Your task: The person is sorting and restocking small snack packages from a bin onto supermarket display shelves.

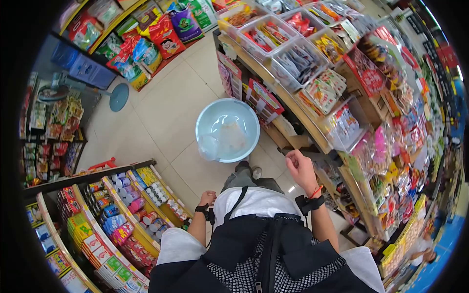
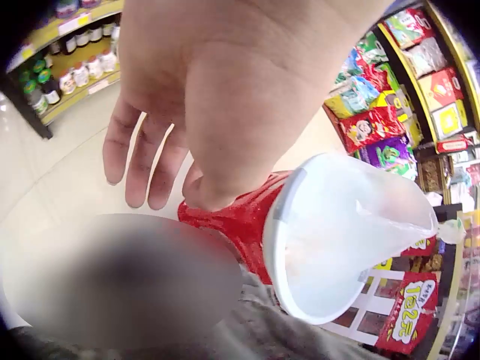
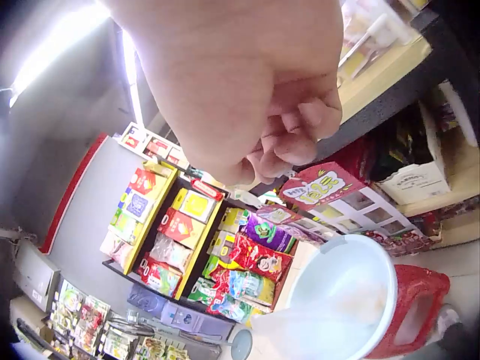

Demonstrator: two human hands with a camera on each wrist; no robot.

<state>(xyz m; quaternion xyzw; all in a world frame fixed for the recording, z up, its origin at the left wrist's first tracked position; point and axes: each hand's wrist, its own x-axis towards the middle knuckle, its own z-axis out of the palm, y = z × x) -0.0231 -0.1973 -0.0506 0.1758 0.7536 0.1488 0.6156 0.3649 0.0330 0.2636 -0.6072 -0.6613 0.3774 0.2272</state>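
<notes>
A light blue plastic basin [image 1: 207, 117] sits on a red stool [image 2: 244, 225] in front of the legs. Inside it lies a clear plastic bag [image 1: 209, 146], part of which hangs over the rim. My left hand [image 1: 207, 198] hangs beside the waist, holding nothing; its fingers look relaxed in the left wrist view, with the basin and stool beyond them. Near the shelf edge, my right hand [image 1: 300, 168] is raised to the right of the basin. Its fingers [image 3: 296, 142] are loosely curled, with no object showing in them.
To the right runs a wooden shelf [image 1: 312, 119] with clear bins of packaged snacks. A lower shelf of jars and packets [image 1: 134, 200] stands at the left. Bags of goods [image 1: 163, 39] line the back, and a blue round base [image 1: 119, 97] rests on the tiled floor.
</notes>
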